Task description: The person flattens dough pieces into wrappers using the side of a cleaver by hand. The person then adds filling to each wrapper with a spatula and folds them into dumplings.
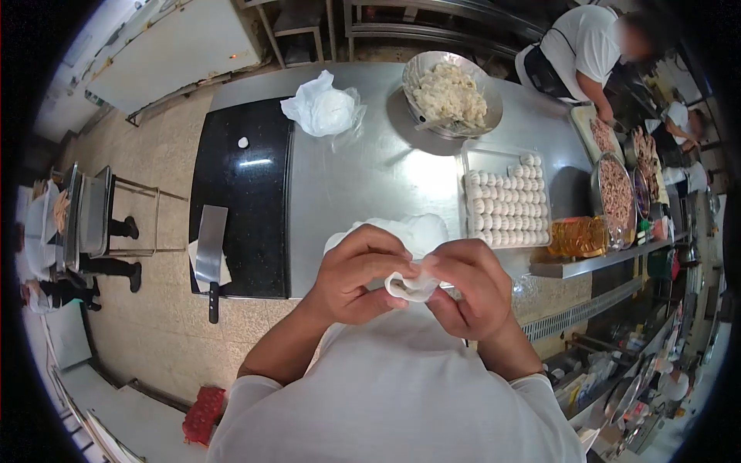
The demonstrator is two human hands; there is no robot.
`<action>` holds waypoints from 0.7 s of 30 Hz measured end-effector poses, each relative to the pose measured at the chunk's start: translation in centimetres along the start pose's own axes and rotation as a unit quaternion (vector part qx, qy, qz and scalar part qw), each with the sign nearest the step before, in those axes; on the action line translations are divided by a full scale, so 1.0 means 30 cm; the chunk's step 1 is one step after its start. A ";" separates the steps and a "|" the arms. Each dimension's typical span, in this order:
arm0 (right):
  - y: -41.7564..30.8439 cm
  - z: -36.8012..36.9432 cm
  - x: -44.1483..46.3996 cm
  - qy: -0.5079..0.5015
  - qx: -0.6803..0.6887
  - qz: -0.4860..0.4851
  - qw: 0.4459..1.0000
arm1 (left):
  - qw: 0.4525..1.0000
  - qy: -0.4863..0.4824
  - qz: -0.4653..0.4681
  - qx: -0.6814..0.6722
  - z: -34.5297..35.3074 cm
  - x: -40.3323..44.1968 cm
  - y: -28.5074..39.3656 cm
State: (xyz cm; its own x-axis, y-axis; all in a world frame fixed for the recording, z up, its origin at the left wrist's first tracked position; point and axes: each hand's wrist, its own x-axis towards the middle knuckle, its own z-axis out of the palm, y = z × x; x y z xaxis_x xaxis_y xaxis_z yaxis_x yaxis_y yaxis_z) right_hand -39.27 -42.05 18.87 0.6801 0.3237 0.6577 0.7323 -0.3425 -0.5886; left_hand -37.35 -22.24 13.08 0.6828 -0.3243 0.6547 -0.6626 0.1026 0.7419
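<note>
Both hands meet close in front of my chest, at the near edge of the steel table. Between them is a thin white dumpling wrapper [411, 288], cupped and folded at its rim, with something darker just showing inside. My left hand [359, 274] pinches its left side with thumb and fingers. On the other side my right hand [472, 287] grips the edge, fingertips pressed together at the top. Just beyond the hands lies a soft white mass [426, 230], partly hidden by them. A clear tray [465, 202] to the right carries rows of white dumplings [505, 207].
A metal bowl [494, 89] of pale filling stands at the back. Left are a black board [247, 181], a cleaver [211, 247], a small dough piece [243, 143] and a white plastic bag [316, 108]. An oil bottle [579, 237] lies right. A co-worker [575, 46] leans in at far right.
</note>
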 end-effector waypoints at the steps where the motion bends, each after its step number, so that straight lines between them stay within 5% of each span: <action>1: 0.018 -0.029 -0.011 -0.001 0.005 -0.004 1.000 | 1.000 0.002 0.000 0.006 0.027 0.009 0.003; 4: 0.084 -0.121 -0.036 -0.071 0.035 -0.023 0.997 | 0.997 0.025 0.017 0.071 0.118 0.049 -0.004; 6: 0.119 -0.173 -0.062 -0.074 0.052 -0.052 0.995 | 0.991 0.122 0.034 0.035 0.206 0.042 -0.017; 10: 0.169 -0.256 -0.081 -0.008 0.103 -0.031 0.994 | 0.990 0.030 0.025 0.136 0.276 0.111 0.009; 16: 0.268 -0.355 -0.120 -0.055 0.143 -0.077 0.985 | 0.974 0.095 0.057 0.197 0.409 0.129 -0.001; 21: 0.280 -0.366 -0.108 -0.004 0.197 -0.039 0.980 | 0.962 0.059 0.041 0.263 0.432 0.156 0.023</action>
State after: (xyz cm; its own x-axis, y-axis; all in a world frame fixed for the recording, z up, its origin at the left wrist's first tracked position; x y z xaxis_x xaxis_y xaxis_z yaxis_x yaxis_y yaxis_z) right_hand -35.70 -55.65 16.96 0.6202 0.3429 0.7055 0.7381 0.0493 -0.6729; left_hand -38.60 -35.88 14.77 0.6318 -0.2237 0.7421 -0.7581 -0.3776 0.5316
